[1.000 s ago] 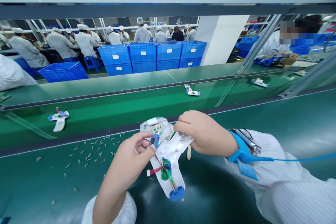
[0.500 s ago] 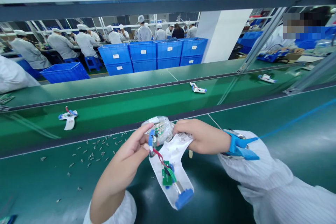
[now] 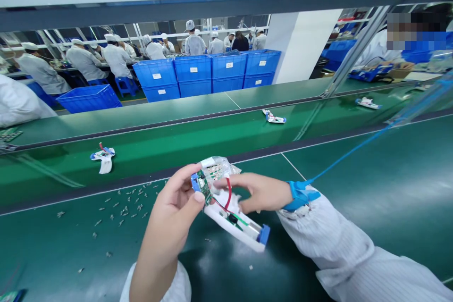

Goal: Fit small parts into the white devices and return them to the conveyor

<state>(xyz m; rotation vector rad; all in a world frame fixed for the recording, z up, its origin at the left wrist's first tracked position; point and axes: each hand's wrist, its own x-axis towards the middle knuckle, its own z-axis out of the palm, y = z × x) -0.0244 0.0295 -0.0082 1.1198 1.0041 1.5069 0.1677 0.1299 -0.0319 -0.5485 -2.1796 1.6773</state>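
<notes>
White plastic housing (image 3: 235,229), lower centre: smooth, semi-gloss. Small green circuit board (image 3: 202,185): matt laminate. Clear plastic bag (image 3: 217,169): crinkled, glossy. Dark green bench mat (image 3: 354,184): smooth sheen noted. Blue plastic crates (image 3: 193,73), upper centre: matt.

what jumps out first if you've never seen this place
The two hands in the middle foreground: the left hand pinches a small green board, and the right hand holds a white shell, with a red wire looping between them. Behind, blue crates stand stacked beyond the green belt.
</notes>
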